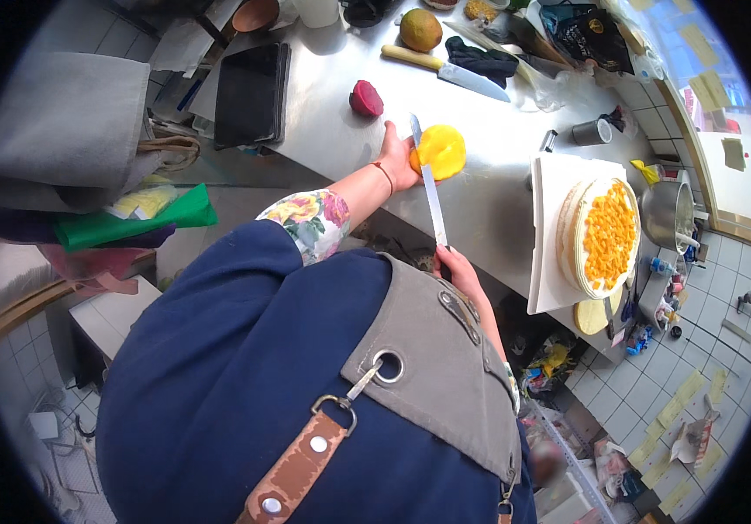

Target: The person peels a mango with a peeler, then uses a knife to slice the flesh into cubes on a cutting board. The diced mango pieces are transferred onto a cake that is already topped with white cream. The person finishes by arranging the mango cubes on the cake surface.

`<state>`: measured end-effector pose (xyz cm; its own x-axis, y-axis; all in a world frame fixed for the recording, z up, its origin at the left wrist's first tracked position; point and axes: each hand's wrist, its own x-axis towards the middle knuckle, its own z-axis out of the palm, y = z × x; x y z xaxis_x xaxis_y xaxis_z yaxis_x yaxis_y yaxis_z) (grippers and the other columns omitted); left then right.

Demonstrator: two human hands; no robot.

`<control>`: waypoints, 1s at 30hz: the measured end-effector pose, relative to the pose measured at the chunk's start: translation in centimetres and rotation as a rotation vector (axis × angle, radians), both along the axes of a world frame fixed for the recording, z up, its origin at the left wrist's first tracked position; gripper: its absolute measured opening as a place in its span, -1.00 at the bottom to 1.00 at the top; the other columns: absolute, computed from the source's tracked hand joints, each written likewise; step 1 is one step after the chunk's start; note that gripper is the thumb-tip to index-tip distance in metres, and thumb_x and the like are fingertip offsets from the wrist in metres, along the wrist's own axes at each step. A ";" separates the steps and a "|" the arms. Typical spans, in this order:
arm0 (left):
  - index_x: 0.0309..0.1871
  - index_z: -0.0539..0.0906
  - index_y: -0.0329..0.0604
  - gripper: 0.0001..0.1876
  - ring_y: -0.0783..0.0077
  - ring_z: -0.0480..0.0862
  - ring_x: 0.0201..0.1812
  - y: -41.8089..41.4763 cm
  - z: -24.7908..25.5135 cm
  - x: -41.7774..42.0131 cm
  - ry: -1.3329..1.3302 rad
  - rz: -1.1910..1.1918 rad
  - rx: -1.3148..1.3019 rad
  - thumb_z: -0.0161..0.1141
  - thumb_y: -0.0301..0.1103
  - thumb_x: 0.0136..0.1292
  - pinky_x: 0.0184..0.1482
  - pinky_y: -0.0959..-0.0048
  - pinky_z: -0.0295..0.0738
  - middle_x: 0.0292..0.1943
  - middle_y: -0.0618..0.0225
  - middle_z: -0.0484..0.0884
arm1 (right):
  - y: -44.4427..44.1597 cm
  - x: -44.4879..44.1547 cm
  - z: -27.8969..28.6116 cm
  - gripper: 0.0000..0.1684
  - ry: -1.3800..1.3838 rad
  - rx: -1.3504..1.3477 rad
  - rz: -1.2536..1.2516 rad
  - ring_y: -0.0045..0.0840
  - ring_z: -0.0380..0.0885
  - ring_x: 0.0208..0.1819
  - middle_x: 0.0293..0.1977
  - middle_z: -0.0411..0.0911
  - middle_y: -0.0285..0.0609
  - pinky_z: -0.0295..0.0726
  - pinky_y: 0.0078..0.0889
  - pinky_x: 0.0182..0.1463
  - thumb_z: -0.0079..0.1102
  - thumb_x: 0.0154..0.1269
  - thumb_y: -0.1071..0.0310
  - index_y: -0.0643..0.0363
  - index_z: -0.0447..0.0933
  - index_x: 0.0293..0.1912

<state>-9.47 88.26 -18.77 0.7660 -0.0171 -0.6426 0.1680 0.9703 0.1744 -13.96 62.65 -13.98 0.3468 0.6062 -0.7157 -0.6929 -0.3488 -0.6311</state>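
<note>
My left hand (399, 159) holds a mango piece (443, 152) with its yellow cut face up, over the steel worktop. My right hand (457, 267) grips the dark handle of a long, narrow knife (432, 200), whose blade lies across the left side of the mango, between fruit and palm. Beyond my left hand sits half of a dark red fruit (367, 99). At the right, a round cream-covered cake (572, 236) topped with diced orange-yellow fruit (609, 234) stands on a white board (546, 262).
A wooden-handled knife (474, 81), a whole mango (421, 30) and a dark cloth (480, 60) lie at the back. A black tablet (251, 95) is at the left. Beside the cake are a metal pot (665, 216), a metal cup (591, 132) and pale cake slices (591, 316).
</note>
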 end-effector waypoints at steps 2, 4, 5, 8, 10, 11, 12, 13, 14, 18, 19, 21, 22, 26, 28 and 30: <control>0.57 0.20 0.09 0.08 -0.06 0.37 0.45 0.0 0.8 -1.1 -0.001 0.021 -0.006 -0.69 0.67 0.23 0.40 -0.39 0.11 0.48 0.14 0.37 | -0.4 -0.1 -0.8 -0.60 0.019 0.025 0.006 -0.71 0.22 -0.74 -0.71 0.31 -0.38 0.18 -0.61 -0.60 0.08 0.54 0.00 0.08 0.39 -0.33; 0.57 0.20 0.10 0.09 -0.14 0.30 0.50 0.7 0.9 -1.2 -0.054 0.024 -0.064 -0.70 0.68 0.22 0.38 -0.46 0.06 0.54 0.15 0.28 | -0.3 0.0 -0.4 -0.58 0.026 0.037 0.035 -0.71 0.23 -0.74 -0.72 0.31 -0.37 0.19 -0.61 -0.58 0.08 0.53 -0.01 0.09 0.38 -0.36; 0.57 0.20 0.10 0.08 -0.14 0.30 0.50 0.6 0.4 -0.7 -0.042 0.016 -0.061 -0.70 0.67 0.23 0.39 -0.46 0.04 0.54 0.15 0.28 | -0.4 0.0 -0.3 -0.57 0.035 0.050 0.022 -0.71 0.22 -0.74 -0.72 0.32 -0.37 0.19 -0.61 -0.58 0.08 0.53 -0.01 0.09 0.38 -0.36; 0.58 0.20 0.08 0.05 -0.11 0.26 0.52 1.0 0.8 0.0 -0.010 -0.024 -0.042 -0.68 0.63 0.27 0.44 -0.40 -0.01 0.55 0.14 0.25 | -1.3 0.3 -0.7 -0.56 0.052 0.108 0.030 -0.70 0.25 -0.74 -0.72 0.32 -0.37 0.20 -0.63 -0.58 0.08 0.53 -0.01 0.11 0.38 -0.37; 0.58 0.21 0.11 0.05 -0.06 0.20 0.55 1.0 0.2 0.3 0.018 -0.017 -0.016 -0.69 0.63 0.27 0.48 -0.36 -0.09 0.55 0.19 0.25 | -1.3 0.3 0.1 -0.57 0.006 0.134 0.020 -0.69 0.24 -0.76 -0.74 0.30 -0.36 0.20 -0.60 -0.61 0.08 0.53 0.00 0.10 0.38 -0.37; 0.57 0.21 0.12 0.05 -0.04 0.17 0.56 1.2 0.0 0.4 0.031 -0.012 -0.003 -0.70 0.64 0.26 0.50 -0.34 -0.13 0.55 0.22 0.25 | -1.3 0.4 0.5 -0.58 -0.017 0.146 0.015 -0.68 0.23 -0.77 -0.74 0.30 -0.36 0.20 -0.59 -0.63 0.09 0.53 0.00 0.09 0.37 -0.37; 0.57 0.24 0.15 -0.05 0.01 0.13 0.58 1.3 0.4 0.1 0.012 -0.055 0.005 -0.53 0.58 0.34 0.51 -0.31 -0.14 0.55 0.27 0.26 | -1.3 0.5 0.7 -0.57 -0.023 0.098 -0.015 -0.67 0.25 -0.78 -0.74 0.31 -0.35 0.22 -0.56 -0.65 0.08 0.53 0.00 0.10 0.37 -0.37; 0.56 0.24 0.12 -0.10 0.02 0.16 0.56 1.1 0.8 -0.1 0.047 -0.133 0.120 -0.44 0.52 0.37 0.48 -0.34 -0.10 0.54 0.25 0.26 | -1.3 0.8 0.8 -0.56 -0.028 0.049 -0.045 -0.65 0.27 -0.79 -0.74 0.32 -0.33 0.24 -0.53 -0.66 0.07 0.54 -0.01 0.11 0.37 -0.37; 0.56 0.23 0.09 -0.15 0.03 0.19 0.54 1.0 1.1 -0.2 0.082 -0.212 0.235 -0.34 0.46 0.41 0.46 -0.38 -0.07 0.53 0.23 0.26 | -1.4 1.0 0.9 -0.56 -0.034 0.001 -0.076 -0.63 0.29 -0.79 -0.74 0.34 -0.32 0.26 -0.50 -0.68 0.06 0.55 -0.01 0.12 0.37 -0.37; 0.52 0.24 -0.19 -0.21 0.12 0.36 0.44 1.7 -4.5 0.8 0.179 -0.348 0.964 0.21 0.07 0.38 0.44 -0.02 0.24 0.47 0.08 0.30 | -2.3 1.2 0.6 -0.52 -0.604 -0.405 0.046 -0.34 0.56 -0.71 -0.67 0.52 -0.07 0.50 -0.24 -0.62 0.02 0.56 -0.04 0.21 0.34 -0.28; 0.51 0.25 -0.25 -0.20 0.13 0.39 0.43 1.7 -4.5 1.4 0.185 -0.358 1.214 0.27 0.02 0.36 0.43 0.09 0.30 0.45 0.04 0.32 | -2.7 1.1 0.5 -0.54 -0.835 -0.510 0.089 -0.22 0.58 -0.66 -0.64 0.54 0.00 0.52 -0.14 -0.58 0.03 0.55 -0.02 0.21 0.34 -0.26; 0.44 0.33 -0.38 -0.08 0.01 0.46 0.38 1.7 -4.0 2.4 0.152 -0.425 1.405 0.41 0.08 0.17 0.41 0.25 0.38 0.36 -0.11 0.42 | -3.0 0.3 0.9 -0.60 -1.295 -0.722 0.183 0.02 0.63 -0.57 -0.58 0.59 0.13 0.57 0.06 -0.51 0.06 0.53 0.04 0.22 0.34 -0.20; 0.43 0.34 -0.39 -0.05 0.00 0.46 0.38 1.7 -3.5 3.0 0.134 -0.476 1.475 0.43 0.12 0.14 0.41 0.23 0.37 0.35 -0.12 0.43 | -2.9 0.3 2.1 -0.63 -1.194 -0.828 0.248 0.23 0.62 -0.38 -0.48 0.61 0.26 0.56 0.28 -0.36 0.07 0.52 0.07 0.22 0.33 -0.14; 0.32 0.43 -0.42 0.03 -0.02 0.47 0.37 2.6 -4.3 5.8 0.132 -0.711 1.531 0.52 0.23 -0.05 0.41 0.22 0.37 0.35 -0.13 0.43 | -3.2 0.4 3.0 -0.60 -1.189 -0.906 0.255 0.22 0.63 -0.34 -0.45 0.63 0.24 0.57 0.26 -0.29 0.03 0.53 0.01 0.21 0.33 -0.13; 0.29 0.45 -0.39 0.02 -0.02 0.49 0.34 2.5 -3.6 6.5 0.133 -0.819 1.529 0.56 0.22 -0.10 0.38 0.21 0.40 0.33 -0.12 0.46 | -3.4 0.6 2.6 -0.58 -1.126 -0.923 0.219 0.26 0.61 -0.31 -0.42 0.64 0.24 0.54 0.27 -0.26 0.02 0.53 0.00 0.21 0.35 -0.17; 0.27 0.45 -0.34 0.01 -0.01 0.54 0.30 1.5 -2.9 6.6 0.154 -0.854 1.580 0.60 0.19 -0.15 0.34 0.19 0.45 0.28 -0.11 0.50 | -4.4 0.4 0.4 -0.56 -1.091 -0.867 0.156 0.21 0.63 -0.34 -0.44 0.64 0.22 0.56 0.22 -0.29 0.03 0.53 0.00 0.23 0.37 -0.20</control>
